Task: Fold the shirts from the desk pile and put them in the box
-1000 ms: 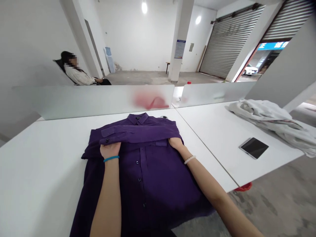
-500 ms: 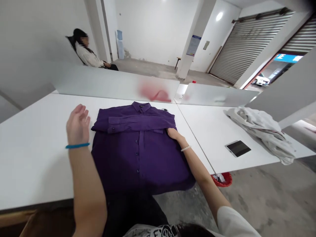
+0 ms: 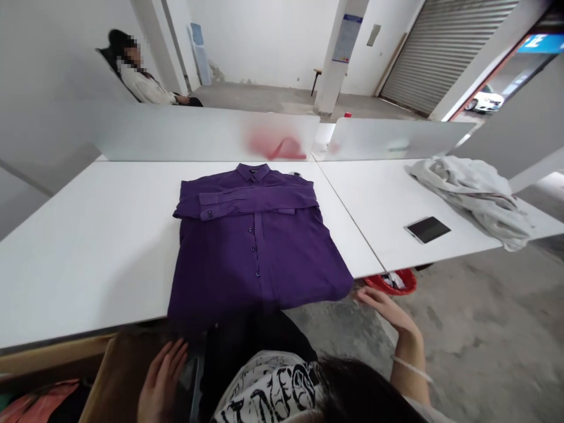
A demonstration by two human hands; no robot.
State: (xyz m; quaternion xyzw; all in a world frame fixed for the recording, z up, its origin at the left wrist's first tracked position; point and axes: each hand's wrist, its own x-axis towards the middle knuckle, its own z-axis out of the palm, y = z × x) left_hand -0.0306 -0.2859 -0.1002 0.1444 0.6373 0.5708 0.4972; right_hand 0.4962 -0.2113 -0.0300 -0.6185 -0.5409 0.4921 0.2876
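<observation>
My left hand (image 3: 162, 379) at 7 o'clock and right hand (image 3: 388, 311) at 4 o'clock: open, empty, fingers loose, off the table (image 3: 88, 247). Smooth folded purple button shirt (image 3: 255, 247) lies flat at 12 o'clock.

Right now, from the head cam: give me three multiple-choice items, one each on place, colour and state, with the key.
1. Where is the phone? A) on the shirt B) on the right table C) on the floor
2. What colour is the shirt? A) grey B) red C) purple
3. What is the right hand doing? A) gripping the shirt B) resting on the phone C) hanging open, off the table

1 B: it lies near the grey cloth.
2 C: the folded body shows purple.
3 C: its fingers are open over the floor.
</observation>
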